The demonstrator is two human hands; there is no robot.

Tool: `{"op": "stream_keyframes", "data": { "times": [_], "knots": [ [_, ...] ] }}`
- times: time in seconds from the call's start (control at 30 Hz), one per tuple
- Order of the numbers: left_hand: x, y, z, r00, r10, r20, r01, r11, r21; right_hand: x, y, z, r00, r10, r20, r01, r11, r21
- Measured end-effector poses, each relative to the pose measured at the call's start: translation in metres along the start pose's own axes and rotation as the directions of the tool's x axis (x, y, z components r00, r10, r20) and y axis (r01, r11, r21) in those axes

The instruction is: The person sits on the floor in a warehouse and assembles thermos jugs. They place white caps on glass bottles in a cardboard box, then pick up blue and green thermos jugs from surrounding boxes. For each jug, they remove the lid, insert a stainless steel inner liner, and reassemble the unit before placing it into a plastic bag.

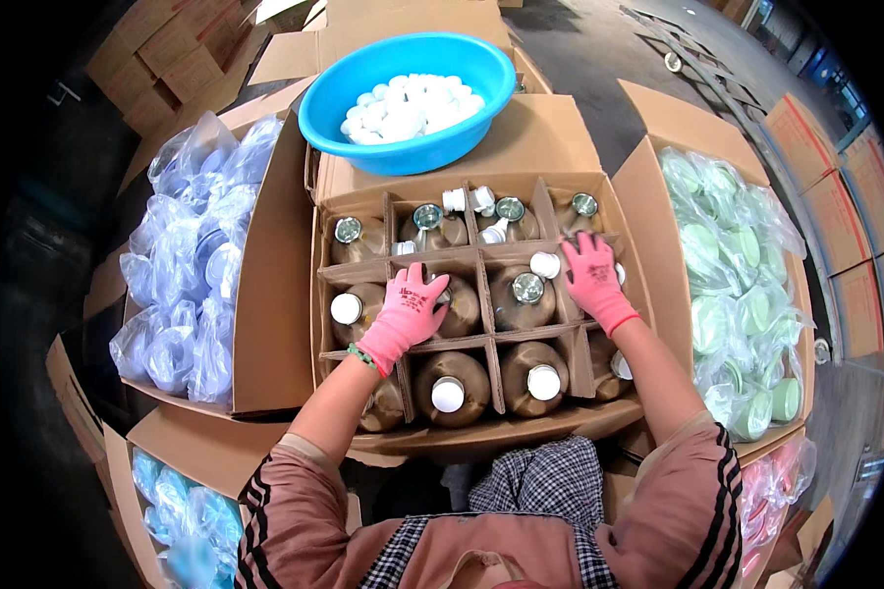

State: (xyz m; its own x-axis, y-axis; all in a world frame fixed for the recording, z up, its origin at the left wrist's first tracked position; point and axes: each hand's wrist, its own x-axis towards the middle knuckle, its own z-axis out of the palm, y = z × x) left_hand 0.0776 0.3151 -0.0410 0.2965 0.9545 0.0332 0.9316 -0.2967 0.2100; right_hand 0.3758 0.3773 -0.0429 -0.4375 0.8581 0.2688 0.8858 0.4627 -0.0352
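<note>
While brown cartons spread all around, the divided carton (pixel 550 137) fills the centre, its cardboard cells each built to take a rounded clear bottle. At its 9 o'clock stands a carton of bagged lilac pieces (pixel 275 285); at 3 o'clock, a carton of bagged green ones (pixel 660 245). The blue basin (pixel 413 157), heaped with white caps (pixel 408 110), sits at 12 o'clock.

Both hands wear pink gloves and reach into the middle row. The left hand (pixel 410 312) arches over the second cell, fingers slightly parted; the right hand (pixel 596 280) drapes over the fourth, fingers spread forward (whether either grips anything underneath, I cannot tell).

Between them, in the third cell, an uncapped bottle (pixel 521 304) stands with its long axis upright, mouth facing up. It lies at the left hand's 3 o'clock and the right hand's 9 o'clock, nearer the right. Smallest, a single white cap (pixel 545 265) rests at 1 o'clock from that mouth, just beside the right hand.
</note>
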Motion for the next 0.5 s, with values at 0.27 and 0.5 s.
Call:
{"op": "stream_keyframes", "data": {
  "times": [0.27, 0.5],
  "knots": [
    [0.015, -0.004, 0.005, 0.971, -0.153, -0.186, 0.043, 0.869, -0.492, 0.035, -0.028, 0.06, 0.918, 0.063, 0.391, 0.088, 0.93, -0.357],
    [0.003, -0.003, -0.016, 0.981, 0.045, 0.187, -0.01, 0.982, -0.188, 0.005, -0.008, 0.036, 0.987, 0.159, -0.03, -0.149, 0.965, 0.216]
  ]
}}
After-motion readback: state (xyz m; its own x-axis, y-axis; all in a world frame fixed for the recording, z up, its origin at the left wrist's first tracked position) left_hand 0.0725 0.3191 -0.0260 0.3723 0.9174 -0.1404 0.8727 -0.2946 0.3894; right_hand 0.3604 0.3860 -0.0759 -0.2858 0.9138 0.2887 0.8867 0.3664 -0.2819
